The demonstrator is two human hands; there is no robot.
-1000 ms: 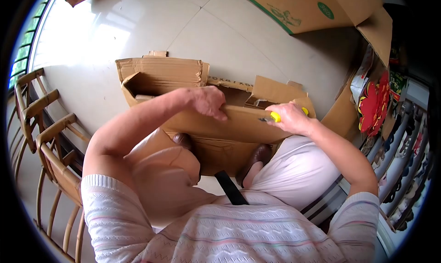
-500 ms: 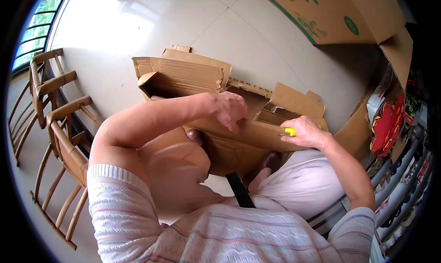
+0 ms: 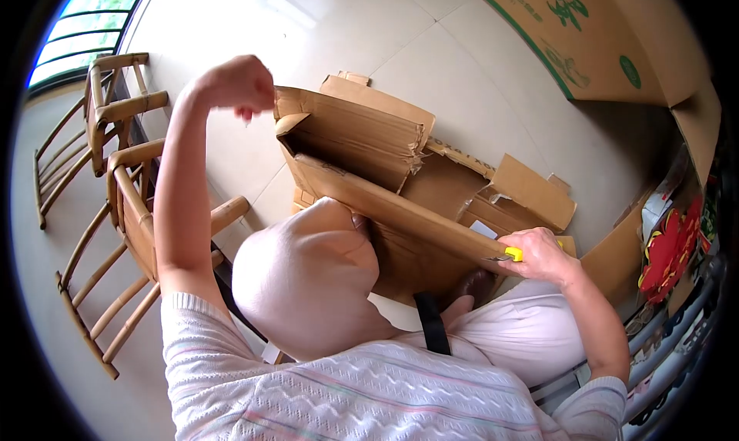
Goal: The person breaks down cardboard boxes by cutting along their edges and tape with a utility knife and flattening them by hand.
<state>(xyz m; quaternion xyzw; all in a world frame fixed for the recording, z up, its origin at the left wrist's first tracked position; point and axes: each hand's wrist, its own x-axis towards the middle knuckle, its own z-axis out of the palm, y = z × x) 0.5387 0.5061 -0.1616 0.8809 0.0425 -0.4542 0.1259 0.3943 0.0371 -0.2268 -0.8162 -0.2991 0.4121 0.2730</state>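
The person's right hand (image 3: 541,254) has its fingers clamped around a yellow-handled cutter (image 3: 514,253), whose blade points left from those fingers, right by the edge of a long cardboard panel (image 3: 400,204). The left hand (image 3: 239,91) is raised well apart from the right, fingers curled in together; whether they pinch anything is too blurred to tell. The brown carton (image 3: 350,125) sits on the floor (image 3: 369,29) between the two sets of fingers, its far-left corner just beside the left ones, though contact cannot be made out. As far as can be judged, the cutting is partway along: the carton's top is open, a ragged torn edge (image 3: 420,152) shows midway between the hands, and a loose-standing flap (image 3: 533,193) rises just beyond the right fingers. What seems left is the long panel, which looks uncut along most of its length from the right fingers toward the left side, and the carton is not flattened. A shoe (image 3: 479,285) is close below the right fingers, while a larger printed carton (image 3: 600,64) stands beyond them and a bamboo chair (image 3: 135,202) lies nearer than the left fingers
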